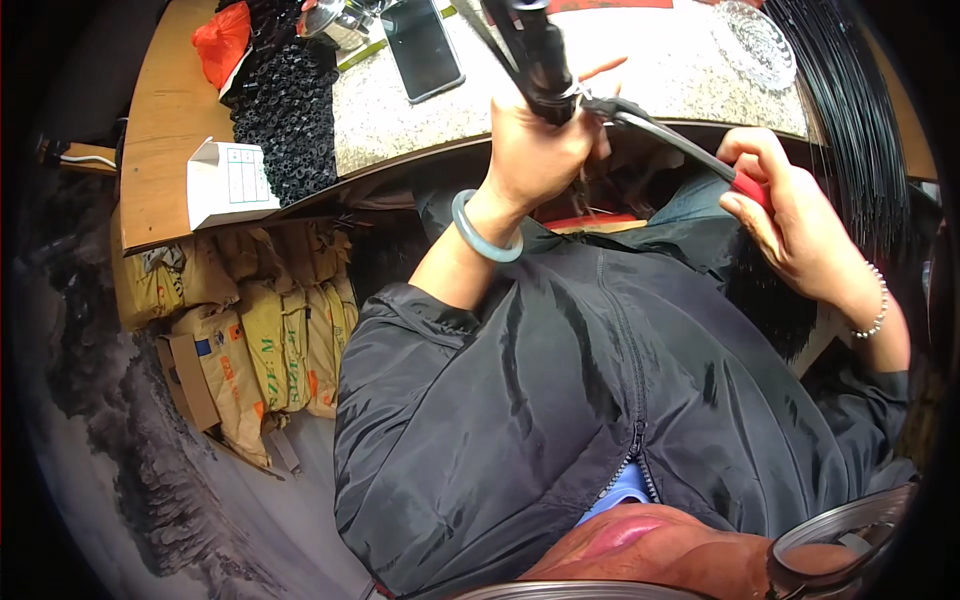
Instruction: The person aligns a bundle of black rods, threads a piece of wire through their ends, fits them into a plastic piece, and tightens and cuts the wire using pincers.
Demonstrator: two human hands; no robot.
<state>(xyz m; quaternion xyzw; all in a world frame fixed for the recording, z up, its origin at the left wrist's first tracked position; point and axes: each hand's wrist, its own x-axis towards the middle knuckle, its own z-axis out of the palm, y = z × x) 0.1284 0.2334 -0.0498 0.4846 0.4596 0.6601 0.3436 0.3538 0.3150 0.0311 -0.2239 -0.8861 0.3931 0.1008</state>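
Observation:
My left hand (540,150), with a pale bangle at its wrist, is closed around the lower end of a black umbrella-like frame (545,60) made of a shaft and thin rods. Its index finger points out to the right. A pair of pliers (675,142) with red grips is held in my right hand (790,215), fingers wrapped round the handles. The pliers' jaws meet a bit of thin silvery wire at the frame's end, right by my left fingers. Whether the jaws are closed on that wire is too small to tell.
On the speckled worktop lie a phone (422,48) and a clear glass dish (755,45). Left of it are many small black tubular parts (285,110), a white box (230,185) and a red bag (222,42). Long black rods (850,90) hang over the right edge. Yellow sacks (265,340) stand below.

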